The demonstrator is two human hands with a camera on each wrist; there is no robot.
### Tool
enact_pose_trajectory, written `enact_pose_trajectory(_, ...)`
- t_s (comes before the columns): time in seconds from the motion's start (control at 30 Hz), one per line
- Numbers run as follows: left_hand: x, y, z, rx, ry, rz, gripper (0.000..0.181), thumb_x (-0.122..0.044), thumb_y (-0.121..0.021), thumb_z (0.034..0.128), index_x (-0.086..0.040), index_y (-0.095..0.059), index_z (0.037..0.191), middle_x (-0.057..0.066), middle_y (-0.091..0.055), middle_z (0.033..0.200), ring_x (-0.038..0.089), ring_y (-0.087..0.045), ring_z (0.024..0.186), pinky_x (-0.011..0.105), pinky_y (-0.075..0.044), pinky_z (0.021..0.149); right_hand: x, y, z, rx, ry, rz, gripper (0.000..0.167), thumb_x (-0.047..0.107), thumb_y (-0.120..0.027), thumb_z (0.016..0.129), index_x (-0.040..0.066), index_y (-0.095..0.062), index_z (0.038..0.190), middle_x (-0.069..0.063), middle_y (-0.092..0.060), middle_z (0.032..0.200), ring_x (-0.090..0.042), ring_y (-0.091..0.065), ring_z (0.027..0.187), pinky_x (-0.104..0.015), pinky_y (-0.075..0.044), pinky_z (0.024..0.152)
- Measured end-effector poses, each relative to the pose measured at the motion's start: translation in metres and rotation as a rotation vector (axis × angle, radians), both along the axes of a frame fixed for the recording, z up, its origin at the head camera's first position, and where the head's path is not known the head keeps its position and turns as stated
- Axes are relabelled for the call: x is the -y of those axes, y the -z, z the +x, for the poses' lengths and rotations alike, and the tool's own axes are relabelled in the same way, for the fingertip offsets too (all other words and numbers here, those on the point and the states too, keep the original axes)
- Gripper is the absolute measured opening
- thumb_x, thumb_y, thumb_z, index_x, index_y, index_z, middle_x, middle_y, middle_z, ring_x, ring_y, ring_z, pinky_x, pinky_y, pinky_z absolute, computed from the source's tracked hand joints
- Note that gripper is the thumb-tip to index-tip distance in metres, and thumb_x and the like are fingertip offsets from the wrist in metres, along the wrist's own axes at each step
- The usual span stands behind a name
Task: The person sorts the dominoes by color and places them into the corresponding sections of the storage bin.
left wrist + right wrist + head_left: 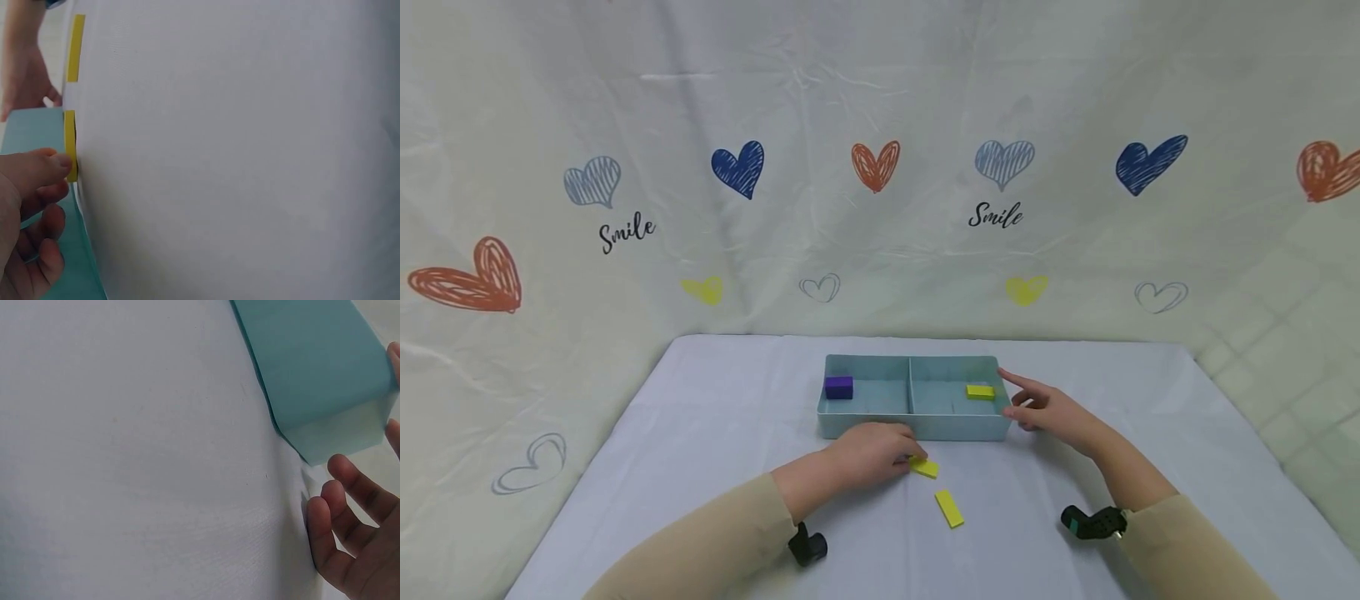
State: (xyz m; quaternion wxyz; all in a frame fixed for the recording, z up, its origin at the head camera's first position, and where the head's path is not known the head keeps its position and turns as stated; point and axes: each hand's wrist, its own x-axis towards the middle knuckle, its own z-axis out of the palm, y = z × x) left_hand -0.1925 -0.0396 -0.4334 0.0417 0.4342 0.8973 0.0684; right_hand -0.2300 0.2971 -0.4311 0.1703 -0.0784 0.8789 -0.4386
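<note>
A pale teal box [958,428] with two compartments stands on the table. Just in front of its near wall, my left hand [868,457] pinches a flat yellow block [924,468]; the left wrist view shows the thumb [47,167] pressed on that yellow block [70,144]. Nearer to me lies a second yellow block [949,509]. Inside the box, a purple block [838,387] sits in the left compartment and a yellow block [980,392] in the right one. At the box's right end, my right hand [1048,412] touches the rim with its index finger extended and its other fingers loosely bent.
A white cloth [715,433] covers the table. Behind it hangs a pale sheet [925,83] printed with hearts and the word Smile. Dark wrist devices [1093,522] are worn at both sleeves.
</note>
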Motion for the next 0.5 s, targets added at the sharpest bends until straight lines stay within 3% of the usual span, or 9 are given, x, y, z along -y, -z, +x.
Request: enact_pose_trajectory(0.5, 0.0017, 0.0012, 0.0013, 0.005, 0.013, -0.029, 0.028, -0.022, -0.072, 0.0928, -0.032, -0.073, 0.119, -0.016, -0.066, 0.107, -0.001, -0.060, 0.098, 0.018, -0.048, 0.086, 0.0008, -0.0021, 0.0017, 0.004, 0.008, 0.000, 0.074, 0.035, -0.067, 0.095, 0.025, -0.029, 0.158, -0.018, -0.052, 0.125, -0.024, -0.059, 0.095, -0.034, -0.050, 0.082)
